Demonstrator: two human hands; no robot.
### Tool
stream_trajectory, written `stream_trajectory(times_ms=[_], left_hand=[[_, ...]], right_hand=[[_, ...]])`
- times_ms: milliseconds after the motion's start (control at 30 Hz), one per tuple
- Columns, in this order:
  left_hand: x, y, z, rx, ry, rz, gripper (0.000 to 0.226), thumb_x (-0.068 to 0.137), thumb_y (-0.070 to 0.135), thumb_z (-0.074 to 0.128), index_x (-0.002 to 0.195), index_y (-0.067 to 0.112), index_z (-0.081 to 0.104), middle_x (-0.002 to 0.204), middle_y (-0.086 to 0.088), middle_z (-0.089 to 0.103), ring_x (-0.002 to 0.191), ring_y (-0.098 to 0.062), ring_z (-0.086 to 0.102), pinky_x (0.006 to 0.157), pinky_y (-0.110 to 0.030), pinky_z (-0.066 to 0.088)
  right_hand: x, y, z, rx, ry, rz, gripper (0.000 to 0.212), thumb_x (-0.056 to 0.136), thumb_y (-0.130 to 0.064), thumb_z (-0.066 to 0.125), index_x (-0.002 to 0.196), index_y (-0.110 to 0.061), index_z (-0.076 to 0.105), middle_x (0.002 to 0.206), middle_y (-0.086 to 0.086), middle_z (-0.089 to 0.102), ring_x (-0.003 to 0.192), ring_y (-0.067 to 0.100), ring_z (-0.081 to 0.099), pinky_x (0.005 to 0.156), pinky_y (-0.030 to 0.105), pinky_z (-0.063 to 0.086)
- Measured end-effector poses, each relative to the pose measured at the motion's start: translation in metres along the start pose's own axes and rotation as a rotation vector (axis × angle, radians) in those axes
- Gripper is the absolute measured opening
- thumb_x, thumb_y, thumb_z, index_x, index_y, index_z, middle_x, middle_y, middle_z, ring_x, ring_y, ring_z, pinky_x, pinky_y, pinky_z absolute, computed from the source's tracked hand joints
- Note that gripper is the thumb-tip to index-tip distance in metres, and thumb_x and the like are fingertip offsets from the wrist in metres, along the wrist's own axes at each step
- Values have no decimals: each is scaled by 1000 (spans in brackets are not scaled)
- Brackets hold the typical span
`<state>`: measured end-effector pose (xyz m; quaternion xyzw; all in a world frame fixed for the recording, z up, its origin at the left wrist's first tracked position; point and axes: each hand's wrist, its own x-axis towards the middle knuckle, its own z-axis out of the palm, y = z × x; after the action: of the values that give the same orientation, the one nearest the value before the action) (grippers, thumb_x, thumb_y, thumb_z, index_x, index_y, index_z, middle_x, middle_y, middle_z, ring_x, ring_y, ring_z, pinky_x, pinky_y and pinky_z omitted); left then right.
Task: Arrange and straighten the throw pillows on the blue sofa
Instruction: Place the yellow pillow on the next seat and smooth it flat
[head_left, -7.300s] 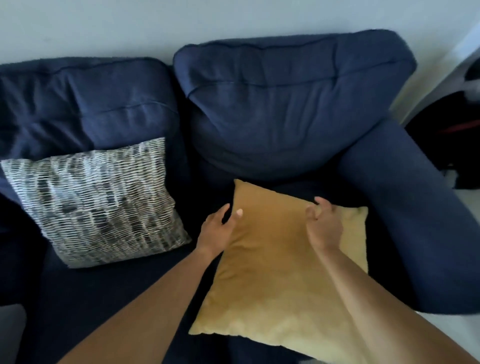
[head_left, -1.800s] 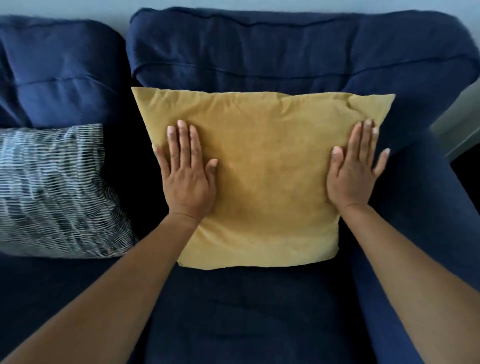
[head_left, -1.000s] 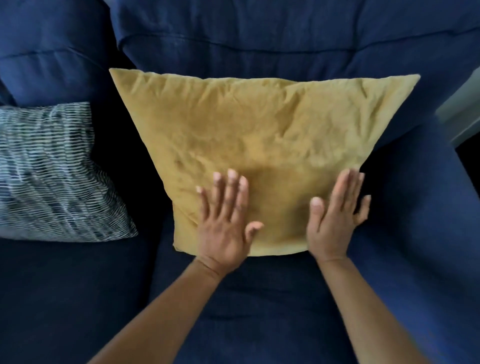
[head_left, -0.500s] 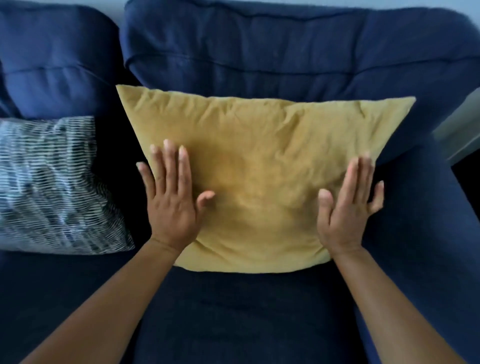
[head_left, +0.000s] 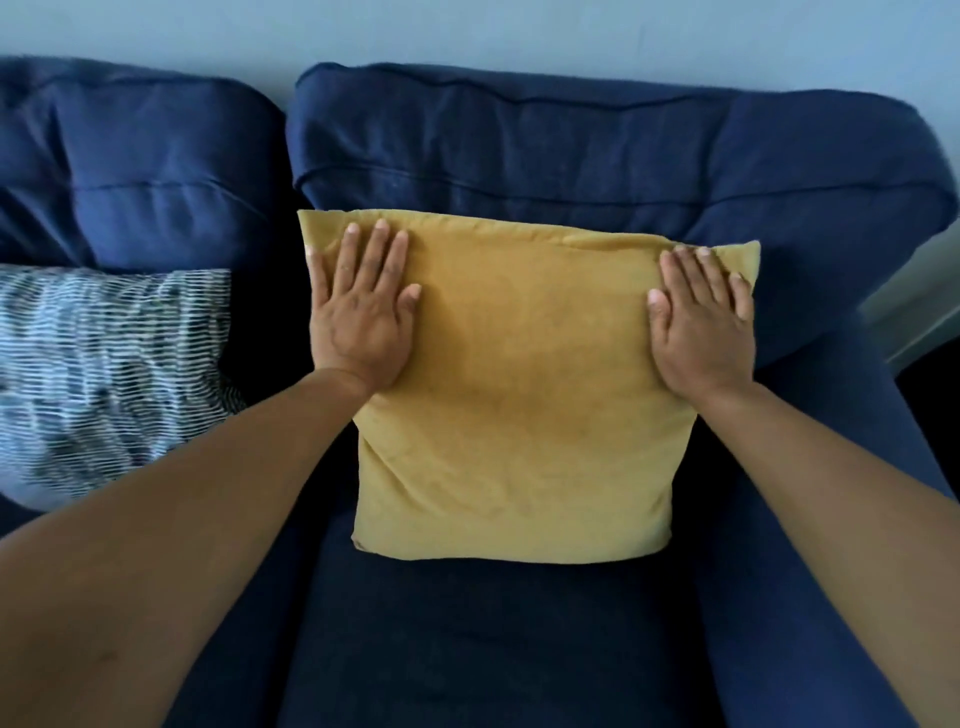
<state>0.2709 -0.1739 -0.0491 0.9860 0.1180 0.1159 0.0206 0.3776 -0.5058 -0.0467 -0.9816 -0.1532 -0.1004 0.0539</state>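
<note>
A mustard-yellow pillow (head_left: 519, 395) stands upright on the right seat of the blue sofa (head_left: 467, 649), leaning on the right back cushion (head_left: 571, 150). My left hand (head_left: 363, 312) lies flat on the pillow's upper left corner, fingers spread. My right hand (head_left: 701, 322) lies flat on its upper right corner. Neither hand grips the fabric. A black-and-white woven pillow (head_left: 104, 374) leans on the left back cushion (head_left: 140, 166); my left forearm hides its lower right part.
The sofa's right armrest (head_left: 831, 519) runs along the right side, close to the yellow pillow. A pale wall (head_left: 467, 31) rises behind the sofa. A strip of pale trim and a dark gap (head_left: 930, 343) show past the armrest at the right edge.
Both hands slid from the pillow's lower sides up to its top corners. The pillow's top edge now looks narrower and smoother, and the view has pulled back.
</note>
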Motion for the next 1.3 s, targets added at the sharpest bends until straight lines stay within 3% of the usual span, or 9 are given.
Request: stream_trajectory(times_ms=[233,367,467,600,700,767,1000,1167,1300], left_hand=[[-7,-5,-30,-60,-23,-109,68,104,53,7,163,21,7,172,-3,3,157,-27,-7,124,-56,-8],[-26,27,-52,-63,80,220,69,105,50,20,161,10,18,169,-13,12,156,-37,5,124,-59,1],[-41,45,-44,72,-81,344,72,103,53,8,163,12,8,171,-8,1,157,-32,-5,125,-55,-5],[-41,15,-37,111,-125,175,71,102,54,0,162,16,-7,171,-6,-11,156,-29,-15,125,-54,-6],[-45,-17,-44,90,-102,76,71,102,55,-2,161,16,-7,171,-7,-8,156,-30,-12,125,-56,-6],[-50,-34,-52,34,-107,32,71,102,55,0,162,15,-4,171,-8,-4,157,-30,-10,125,-55,-6],[-86,-111,-72,-356,-59,-130,62,108,43,27,162,15,12,171,-5,5,158,-23,-2,127,-45,-3],[-114,-216,-70,-349,-86,-122,63,108,39,36,163,19,13,171,-6,6,158,-24,-2,127,-49,-1],[-107,-315,-66,-357,-48,-242,64,106,41,41,163,20,17,171,-7,9,158,-27,2,126,-49,0]], right_hand=[[-9,-1,-18,72,26,244,64,104,-46,9,159,-13,12,168,3,5,153,18,-5,122,51,-4],[-28,-47,-41,110,172,-79,64,104,-47,20,159,-14,14,167,2,5,154,19,1,120,48,-1],[-48,-88,-34,7,74,-321,63,103,-46,23,157,-14,23,166,5,15,153,21,11,121,48,4],[-54,-76,-24,13,-66,-52,62,104,-46,13,159,-17,12,168,3,4,154,19,-2,122,46,-4],[-56,-58,-30,36,-82,194,63,105,-46,14,159,-15,8,168,4,-3,153,20,-8,122,50,-6],[-62,-67,-39,61,-45,235,65,105,-48,14,159,-11,10,168,6,-1,153,21,-8,122,51,-4],[-94,-225,-61,397,316,10,46,103,-32,40,140,-9,52,149,14,48,137,30,43,106,41,28],[-104,-363,-32,575,57,-61,47,103,-39,34,139,-15,53,140,5,56,128,24,50,103,39,33],[-81,-444,4,856,-176,243,50,101,-41,47,144,-14,48,143,7,53,131,23,49,112,45,35]])
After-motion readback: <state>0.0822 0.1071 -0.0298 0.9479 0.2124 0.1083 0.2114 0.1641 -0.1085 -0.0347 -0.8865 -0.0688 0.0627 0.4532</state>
